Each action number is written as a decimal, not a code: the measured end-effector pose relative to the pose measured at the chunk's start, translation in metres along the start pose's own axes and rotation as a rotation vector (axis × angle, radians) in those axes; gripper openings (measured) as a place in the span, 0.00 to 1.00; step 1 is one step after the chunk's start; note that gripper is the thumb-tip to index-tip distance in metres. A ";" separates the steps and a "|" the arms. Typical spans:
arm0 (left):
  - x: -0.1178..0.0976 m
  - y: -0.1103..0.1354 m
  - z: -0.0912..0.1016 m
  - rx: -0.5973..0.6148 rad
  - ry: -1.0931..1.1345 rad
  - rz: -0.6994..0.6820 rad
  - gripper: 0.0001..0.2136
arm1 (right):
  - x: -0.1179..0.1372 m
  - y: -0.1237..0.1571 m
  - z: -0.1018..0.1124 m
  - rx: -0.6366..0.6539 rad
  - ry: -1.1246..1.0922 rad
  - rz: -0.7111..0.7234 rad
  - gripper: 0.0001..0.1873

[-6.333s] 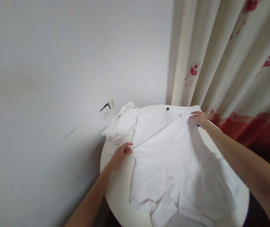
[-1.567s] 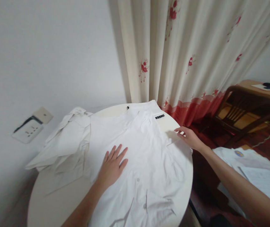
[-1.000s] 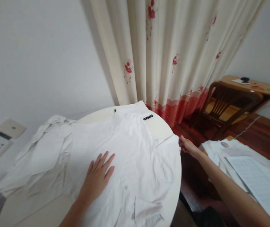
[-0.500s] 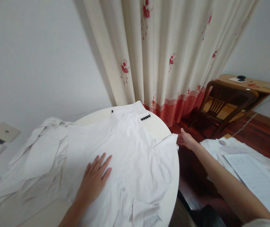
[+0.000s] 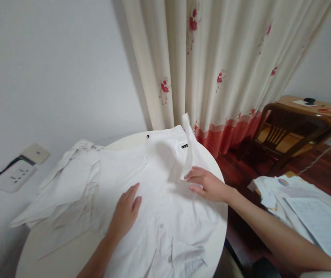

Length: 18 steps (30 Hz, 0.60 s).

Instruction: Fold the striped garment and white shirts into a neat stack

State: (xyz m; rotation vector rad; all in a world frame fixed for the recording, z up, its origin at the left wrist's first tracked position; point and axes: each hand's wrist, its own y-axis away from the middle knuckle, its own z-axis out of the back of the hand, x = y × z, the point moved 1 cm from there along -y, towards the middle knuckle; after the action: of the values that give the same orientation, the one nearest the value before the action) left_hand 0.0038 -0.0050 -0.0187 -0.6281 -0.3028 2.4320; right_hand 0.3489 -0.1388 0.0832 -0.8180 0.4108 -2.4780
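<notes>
A white shirt [image 5: 150, 185] with a collar and buttons lies spread over a round white table [image 5: 63, 256]. My left hand [image 5: 125, 212] rests on the shirt's body with fingers stretched out and holds nothing. Above the shirt's right side, my right hand [image 5: 209, 186] has its thumb and fingers apart. Its fingertips touch the raised white sleeve flap [image 5: 193, 152], which stands up from the shirt and is turned inward. One bunched sleeve [image 5: 81, 154] lies at the left, by the wall. Near the collar a black-and-white patterned strip [image 5: 184, 146] shows.
A wall socket [image 5: 14, 175] is at the left. Behind the table hangs a flowered curtain [image 5: 206, 77]. To the right are a wooden chair [image 5: 296, 119], a desk [image 5: 330, 108], and white cloth [image 5: 265, 189] with a printed sheet [image 5: 319, 224] on it.
My right hand has moved left from beyond the table edge to over the shirt, and the sleeve there has swung up and inward. My left hand stays on the shirt. The view has shifted slightly.
</notes>
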 end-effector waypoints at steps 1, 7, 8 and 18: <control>0.002 -0.001 0.002 -0.053 0.081 0.066 0.23 | 0.003 0.000 -0.010 0.080 -0.023 0.017 0.15; 0.008 -0.005 0.012 -0.221 0.423 0.342 0.24 | 0.020 0.021 -0.025 0.211 -0.244 0.014 0.15; 0.008 -0.005 0.013 -0.215 0.432 0.348 0.24 | 0.019 0.024 -0.020 0.166 -0.251 -0.027 0.14; -0.032 -0.053 0.038 0.148 0.105 0.161 0.13 | -0.089 0.040 0.001 -0.525 -0.170 -0.608 0.14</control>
State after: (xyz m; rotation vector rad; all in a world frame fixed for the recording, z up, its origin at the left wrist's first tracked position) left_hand 0.0344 0.0150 0.0443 -0.7358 -0.0295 2.5344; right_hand 0.4253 -0.1241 0.0252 -1.5434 0.8805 -2.8440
